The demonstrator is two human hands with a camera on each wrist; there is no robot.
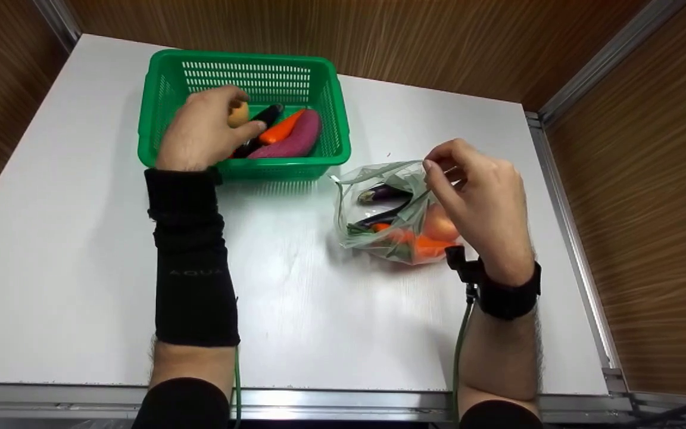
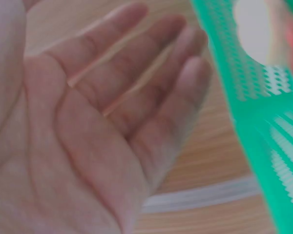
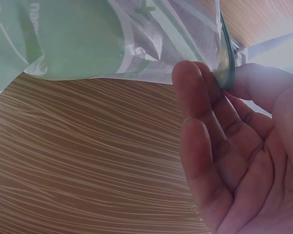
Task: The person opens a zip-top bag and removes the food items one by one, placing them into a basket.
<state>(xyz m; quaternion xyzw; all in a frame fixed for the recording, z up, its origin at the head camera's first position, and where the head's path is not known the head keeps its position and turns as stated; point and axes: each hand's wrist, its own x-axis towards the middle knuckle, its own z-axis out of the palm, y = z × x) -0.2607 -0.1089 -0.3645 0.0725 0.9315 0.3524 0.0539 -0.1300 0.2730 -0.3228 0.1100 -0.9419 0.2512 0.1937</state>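
My left hand (image 1: pixel 203 128) is over the left side of a green basket (image 1: pixel 242 168), its fingers apart and holding nothing. In the left wrist view its palm and loosely straight fingers (image 2: pixel 161 117) show beside the basket wall. Under and near it lie a yellowish round item (image 1: pixel 238 114), a dark eggplant (image 1: pixel 270 114), an orange carrot-like item (image 1: pixel 282 127) and a purple sweet potato (image 1: pixel 300 136). My right hand (image 1: pixel 480 190) pinches the rim of a clear plastic bag (image 1: pixel 348 208) between thumb and fingertips. Two eggplants (image 1: pixel 386 193), orange carrots (image 1: pixel 429 246) and a round orange-red item (image 1: pixel 438 224) show inside the bag.
A white table (image 1: pixel 295 322) carries the basket and the bag. Wood-grain panels (image 1: pixel 414 42) stand behind it and at both sides. Metal rails (image 1: pixel 575 250) run along the right and front edges. Green cables (image 1: pixel 461 345) trail from the wrists.
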